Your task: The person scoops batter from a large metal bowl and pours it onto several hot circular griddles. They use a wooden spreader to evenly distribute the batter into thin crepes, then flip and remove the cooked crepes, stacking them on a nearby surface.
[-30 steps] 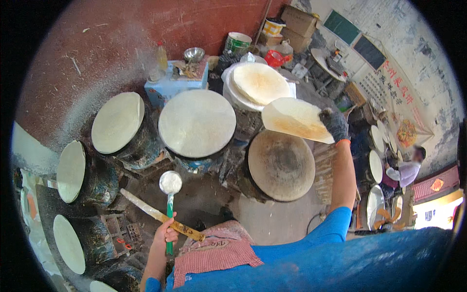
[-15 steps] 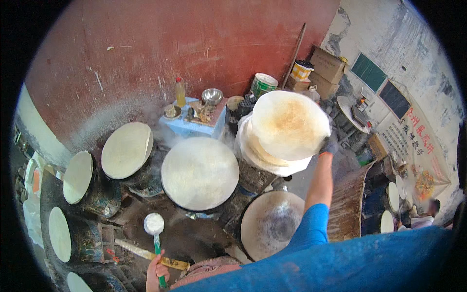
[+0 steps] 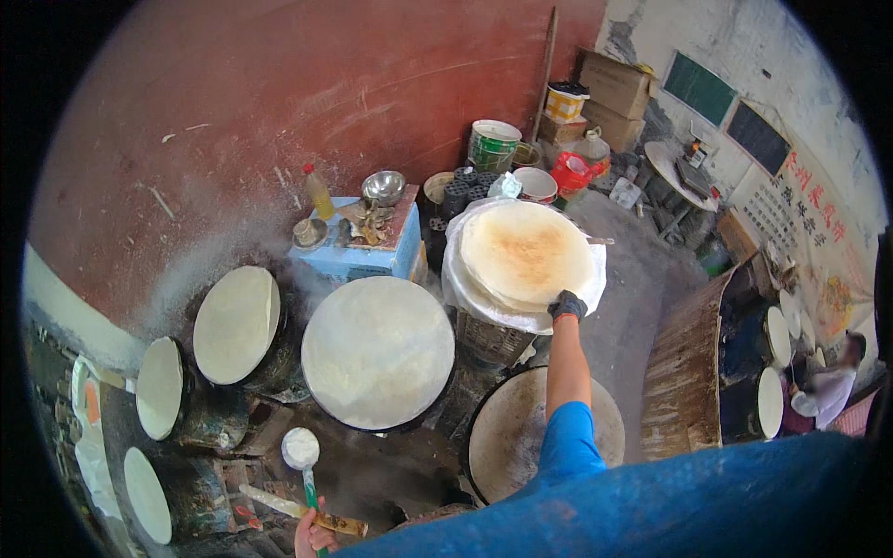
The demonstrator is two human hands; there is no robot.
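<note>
My left hand (image 3: 314, 530) is closed on a green-handled ladle (image 3: 300, 449) with white batter in its cup and on a long wooden stick (image 3: 274, 500) crossing the handle. My gloved right hand (image 3: 566, 305) grips the near edge of the top flatbread (image 3: 521, 251), pale with a browned middle, on a stack over white cloth (image 3: 456, 279). Below that arm is a bare griddle (image 3: 498, 432), partly hidden by my sleeve. A large round griddle coated with pale batter (image 3: 377, 349) stands left of the stack.
More batter-coated griddles (image 3: 234, 325) line the left. A blue box (image 3: 367, 270) holds a bottle and steel bowl (image 3: 382, 186) against the red wall (image 3: 307, 84). Buckets (image 3: 493, 139) and cartons (image 3: 609, 84) stand behind. At right are a rusty panel (image 3: 679, 372) and another person (image 3: 833, 391).
My right hand has carried a flatbread from above the bare griddle onto the stack, where it now lies flat. My left hand with ladle and stick has shifted lower in view.
</note>
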